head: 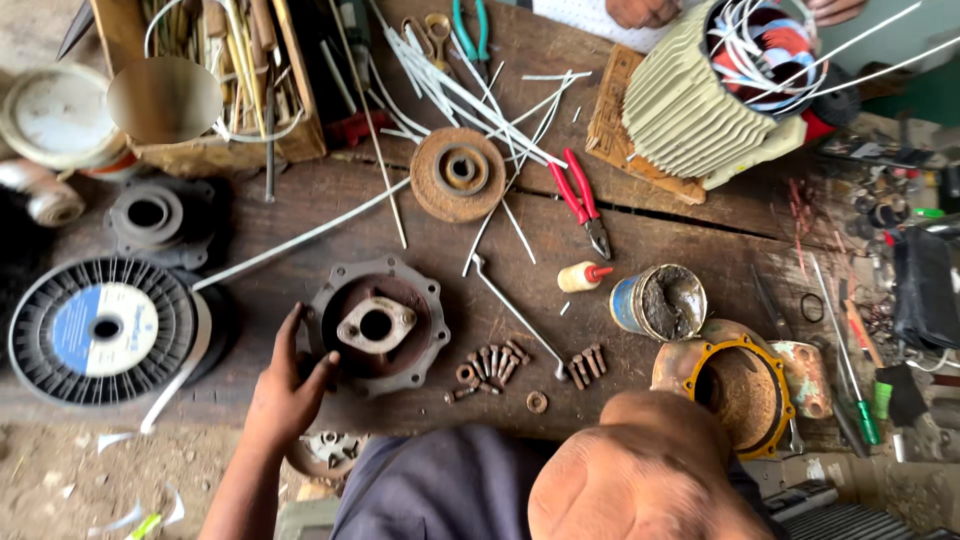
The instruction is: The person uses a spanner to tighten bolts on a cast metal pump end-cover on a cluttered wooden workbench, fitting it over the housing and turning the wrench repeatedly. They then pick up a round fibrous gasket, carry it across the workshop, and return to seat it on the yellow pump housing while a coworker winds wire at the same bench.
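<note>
At bench edge, our left hand pinches the end cover rim, fingers clenched on it; right hand unseen. Dragging it risks scattering the bolts alongside.

Open wood between the round end cover and the grease tin, crossed only by a bent metal rod. Blocked nearer by scattered bolts. Farther off, crowded by a rusty disc, white sleeving strips and red pliers.
</note>
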`<state>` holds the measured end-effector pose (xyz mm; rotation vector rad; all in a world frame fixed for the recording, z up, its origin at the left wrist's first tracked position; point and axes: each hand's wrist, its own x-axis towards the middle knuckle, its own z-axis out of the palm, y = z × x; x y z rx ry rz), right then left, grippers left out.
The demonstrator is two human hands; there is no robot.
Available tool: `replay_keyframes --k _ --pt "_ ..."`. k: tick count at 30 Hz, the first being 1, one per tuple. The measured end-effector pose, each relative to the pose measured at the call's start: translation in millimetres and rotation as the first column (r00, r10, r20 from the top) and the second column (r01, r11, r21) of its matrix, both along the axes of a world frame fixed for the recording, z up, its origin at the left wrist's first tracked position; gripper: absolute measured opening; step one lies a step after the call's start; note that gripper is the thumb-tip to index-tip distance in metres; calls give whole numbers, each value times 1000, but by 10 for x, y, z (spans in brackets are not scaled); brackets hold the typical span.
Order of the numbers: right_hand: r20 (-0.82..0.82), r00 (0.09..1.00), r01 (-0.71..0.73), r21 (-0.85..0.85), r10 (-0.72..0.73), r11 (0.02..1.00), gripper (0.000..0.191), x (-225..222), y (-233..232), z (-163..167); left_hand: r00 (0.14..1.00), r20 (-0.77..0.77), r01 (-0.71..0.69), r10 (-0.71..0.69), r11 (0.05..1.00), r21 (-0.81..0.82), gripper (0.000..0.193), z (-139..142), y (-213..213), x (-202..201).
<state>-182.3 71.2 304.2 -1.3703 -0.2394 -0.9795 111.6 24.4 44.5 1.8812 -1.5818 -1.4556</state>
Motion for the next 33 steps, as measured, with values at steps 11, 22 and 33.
replay_keyframes --k 11,22,33 --pt "-556 745 171 -374 -368 912 52 -734 71 -144 934 -37 -312 357 758 -573 92 -494 820 -439" --pt "-602 143 -550 -708 -785 443 40 -1298 67 -2047 693 26 -544 721 546 -638 66 -352 1348 -1233" --pt "-645 157 -470 -715 -748 518 46 -1810 425 -2055 639 70 -510 766 490 -707 65 -156 1380 -1486"
